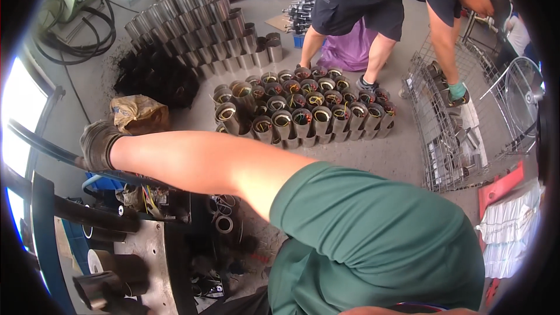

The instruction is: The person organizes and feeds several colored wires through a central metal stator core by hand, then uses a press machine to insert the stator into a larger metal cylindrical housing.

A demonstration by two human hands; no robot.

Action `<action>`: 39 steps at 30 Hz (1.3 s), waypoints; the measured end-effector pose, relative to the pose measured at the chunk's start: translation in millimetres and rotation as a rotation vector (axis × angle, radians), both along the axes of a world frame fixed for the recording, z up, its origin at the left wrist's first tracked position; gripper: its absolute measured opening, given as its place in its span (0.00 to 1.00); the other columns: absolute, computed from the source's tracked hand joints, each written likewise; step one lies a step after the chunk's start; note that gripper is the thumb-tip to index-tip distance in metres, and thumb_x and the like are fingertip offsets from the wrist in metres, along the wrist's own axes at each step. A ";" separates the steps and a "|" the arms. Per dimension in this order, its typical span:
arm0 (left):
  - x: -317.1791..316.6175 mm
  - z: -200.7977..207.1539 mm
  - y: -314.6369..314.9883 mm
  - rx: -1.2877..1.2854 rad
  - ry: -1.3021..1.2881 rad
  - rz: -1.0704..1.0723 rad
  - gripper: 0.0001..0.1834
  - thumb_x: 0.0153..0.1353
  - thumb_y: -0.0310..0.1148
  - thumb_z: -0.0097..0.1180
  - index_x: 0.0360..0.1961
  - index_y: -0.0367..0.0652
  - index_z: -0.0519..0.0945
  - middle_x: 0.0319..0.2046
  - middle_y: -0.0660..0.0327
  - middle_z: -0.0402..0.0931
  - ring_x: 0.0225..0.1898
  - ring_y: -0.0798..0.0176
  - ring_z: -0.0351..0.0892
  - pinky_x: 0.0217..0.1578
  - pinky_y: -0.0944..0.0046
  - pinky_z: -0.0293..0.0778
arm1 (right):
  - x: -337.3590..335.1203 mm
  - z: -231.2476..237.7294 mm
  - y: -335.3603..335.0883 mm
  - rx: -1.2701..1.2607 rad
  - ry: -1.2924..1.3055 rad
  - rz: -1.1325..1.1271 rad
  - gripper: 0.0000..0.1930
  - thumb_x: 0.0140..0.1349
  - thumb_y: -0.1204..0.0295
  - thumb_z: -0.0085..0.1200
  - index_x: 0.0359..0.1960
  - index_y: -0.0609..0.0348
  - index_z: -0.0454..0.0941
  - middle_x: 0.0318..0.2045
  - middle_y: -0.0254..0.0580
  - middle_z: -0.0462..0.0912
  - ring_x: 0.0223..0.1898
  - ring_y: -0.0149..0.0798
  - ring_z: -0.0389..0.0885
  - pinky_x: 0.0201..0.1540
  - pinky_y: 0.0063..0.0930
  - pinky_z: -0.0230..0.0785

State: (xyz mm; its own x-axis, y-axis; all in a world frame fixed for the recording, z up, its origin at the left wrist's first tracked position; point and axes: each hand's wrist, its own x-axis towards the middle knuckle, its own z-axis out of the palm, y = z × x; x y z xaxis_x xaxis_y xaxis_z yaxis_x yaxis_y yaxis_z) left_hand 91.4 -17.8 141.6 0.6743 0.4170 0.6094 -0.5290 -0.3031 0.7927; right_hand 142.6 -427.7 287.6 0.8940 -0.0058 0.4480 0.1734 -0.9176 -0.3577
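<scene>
My right hand (99,147), in a dark grey work glove, reaches across to the left. Its fingers curl over a long dark bar (44,144) that slants down over the workbench. My bare forearm comes out of a green short sleeve. My left hand cannot be made out. Below the bar, metal cylinders lie at the bench (153,256); one shiny open cylinder (98,289) is at the lower left. A small box of coloured wires and parts (153,198) sits beneath my forearm.
Metal cylinders with coloured wires (315,100) stand in rows on the floor. Stacked bare cylinders (192,20) rise behind them. A co-worker's gloved hand (458,92) reaches into a wire cage (431,140). A brown sack (139,114) and a fan (523,94) stand at the sides.
</scene>
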 end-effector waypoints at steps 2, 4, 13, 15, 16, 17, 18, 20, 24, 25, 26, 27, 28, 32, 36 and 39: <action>-22.0 -39.9 -7.8 -0.124 0.023 0.015 0.31 0.71 0.38 0.60 0.68 0.32 0.68 0.63 0.47 0.75 0.62 0.47 0.76 0.64 0.49 0.74 | -13.7 -7.7 -0.5 -0.144 -0.078 0.002 0.22 0.62 0.58 0.55 0.45 0.65 0.89 0.51 0.58 0.86 0.54 0.53 0.85 0.52 0.49 0.79; -48.2 -71.6 -10.8 -0.301 0.065 -0.035 0.30 0.73 0.38 0.58 0.69 0.33 0.67 0.63 0.46 0.75 0.63 0.47 0.75 0.65 0.48 0.72 | -44.4 -8.2 -13.3 -0.179 -0.031 0.106 0.20 0.62 0.60 0.55 0.44 0.65 0.88 0.52 0.59 0.83 0.53 0.55 0.83 0.48 0.48 0.79; -109.2 -86.5 -57.3 -1.143 0.590 -0.837 0.42 0.68 0.52 0.61 0.77 0.51 0.58 0.69 0.44 0.70 0.70 0.42 0.69 0.70 0.33 0.63 | -189.9 -133.2 46.9 -0.331 -0.242 0.377 0.18 0.53 0.56 0.62 0.38 0.55 0.80 0.36 0.43 0.82 0.41 0.46 0.81 0.50 0.44 0.72; -91.6 -114.3 -52.4 -1.212 0.619 -0.973 0.45 0.68 0.55 0.60 0.77 0.44 0.57 0.68 0.43 0.70 0.71 0.40 0.67 0.70 0.31 0.62 | -184.2 -164.3 83.6 -0.072 -0.180 0.568 0.38 0.51 0.51 0.66 0.60 0.64 0.74 0.45 0.51 0.82 0.50 0.54 0.80 0.57 0.45 0.71; -99.2 -107.8 -73.9 -1.004 0.582 -0.856 0.46 0.69 0.57 0.57 0.76 0.37 0.57 0.69 0.43 0.68 0.70 0.41 0.67 0.70 0.33 0.63 | -182.5 -176.3 97.5 0.049 -0.040 0.572 0.42 0.49 0.52 0.69 0.62 0.66 0.72 0.46 0.53 0.82 0.52 0.56 0.79 0.59 0.46 0.70; -110.5 -94.0 -92.6 -1.005 0.639 -0.931 0.45 0.70 0.59 0.55 0.75 0.36 0.58 0.70 0.46 0.67 0.69 0.43 0.69 0.69 0.37 0.66 | -180.4 -186.2 110.8 0.171 0.100 0.588 0.46 0.47 0.53 0.71 0.65 0.67 0.70 0.47 0.54 0.81 0.54 0.58 0.79 0.61 0.47 0.70; -110.0 -99.2 -91.5 -0.991 0.650 -0.930 0.45 0.70 0.59 0.55 0.75 0.37 0.59 0.69 0.47 0.68 0.69 0.43 0.70 0.69 0.40 0.67 | -176.9 -191.6 119.4 0.217 0.125 0.587 0.48 0.44 0.55 0.73 0.66 0.68 0.68 0.48 0.56 0.81 0.53 0.60 0.79 0.59 0.48 0.71; -110.8 -106.8 -98.0 -0.931 0.639 -0.910 0.44 0.70 0.59 0.56 0.75 0.38 0.60 0.67 0.49 0.70 0.67 0.45 0.72 0.69 0.44 0.68 | -167.3 -208.3 130.9 0.406 0.093 0.589 0.51 0.38 0.57 0.76 0.65 0.68 0.67 0.46 0.61 0.81 0.47 0.65 0.82 0.50 0.51 0.76; -115.2 -115.7 -93.4 -0.856 0.610 -0.866 0.46 0.68 0.60 0.57 0.74 0.38 0.61 0.67 0.48 0.70 0.66 0.45 0.72 0.69 0.44 0.68 | -169.0 -214.9 137.5 0.564 0.159 0.584 0.45 0.40 0.60 0.76 0.61 0.62 0.69 0.36 0.59 0.83 0.42 0.63 0.84 0.43 0.49 0.78; -117.5 -113.5 -93.2 -0.868 0.604 -0.879 0.47 0.67 0.62 0.58 0.74 0.37 0.61 0.67 0.47 0.70 0.66 0.44 0.72 0.69 0.44 0.68 | -166.4 -219.8 142.5 0.609 0.142 0.588 0.43 0.40 0.61 0.77 0.60 0.61 0.70 0.37 0.57 0.83 0.42 0.59 0.85 0.44 0.47 0.78; -116.7 -111.6 -92.5 -0.882 0.594 -0.891 0.49 0.66 0.63 0.59 0.74 0.37 0.60 0.67 0.46 0.69 0.66 0.44 0.72 0.69 0.43 0.68 | -161.9 -225.6 146.6 0.652 0.125 0.594 0.42 0.40 0.61 0.78 0.59 0.60 0.71 0.37 0.56 0.83 0.42 0.56 0.85 0.45 0.45 0.78; -113.1 -112.6 -89.6 -0.884 0.583 -0.874 0.49 0.66 0.63 0.59 0.74 0.37 0.60 0.67 0.46 0.69 0.66 0.44 0.72 0.69 0.43 0.68 | -156.1 -239.0 149.7 0.651 0.129 0.614 0.42 0.40 0.61 0.78 0.59 0.60 0.71 0.37 0.56 0.83 0.42 0.56 0.85 0.45 0.45 0.78; -110.6 -116.3 -81.3 -0.893 0.570 -0.856 0.50 0.65 0.64 0.59 0.74 0.36 0.60 0.67 0.46 0.69 0.66 0.43 0.72 0.69 0.43 0.67 | -155.2 -241.3 154.0 0.713 0.109 0.639 0.42 0.39 0.62 0.78 0.58 0.60 0.71 0.38 0.54 0.83 0.43 0.51 0.85 0.46 0.43 0.78; -100.2 -128.1 -65.9 -0.859 0.567 -0.769 0.48 0.65 0.62 0.60 0.72 0.37 0.63 0.63 0.46 0.72 0.62 0.43 0.75 0.67 0.44 0.70 | -157.2 -257.7 159.1 0.890 0.344 0.652 0.50 0.37 0.64 0.80 0.65 0.61 0.65 0.51 0.52 0.80 0.55 0.45 0.79 0.59 0.39 0.74; -98.6 -121.9 -79.1 -0.766 0.533 -0.701 0.43 0.66 0.60 0.59 0.69 0.37 0.67 0.58 0.49 0.76 0.58 0.46 0.77 0.63 0.47 0.72 | -157.8 -250.5 151.1 0.863 0.421 0.573 0.59 0.41 0.59 0.79 0.73 0.69 0.56 0.61 0.62 0.74 0.64 0.52 0.74 0.68 0.38 0.69; -101.3 -104.7 -89.9 -0.797 0.548 -0.731 0.42 0.65 0.60 0.59 0.68 0.37 0.67 0.57 0.48 0.76 0.57 0.47 0.78 0.62 0.48 0.73 | -158.6 -242.1 152.1 0.780 0.478 0.515 0.60 0.41 0.56 0.79 0.74 0.69 0.57 0.60 0.62 0.74 0.63 0.55 0.75 0.68 0.39 0.69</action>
State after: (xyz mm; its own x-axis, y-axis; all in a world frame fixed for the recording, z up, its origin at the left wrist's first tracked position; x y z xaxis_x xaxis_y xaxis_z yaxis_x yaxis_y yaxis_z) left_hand -9.9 -107.7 36.9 0.9955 -0.0416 -0.0850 0.0929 0.6020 0.7931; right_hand -16.0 -275.6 45.5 0.9532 0.2906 0.0838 0.1624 -0.2582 -0.9524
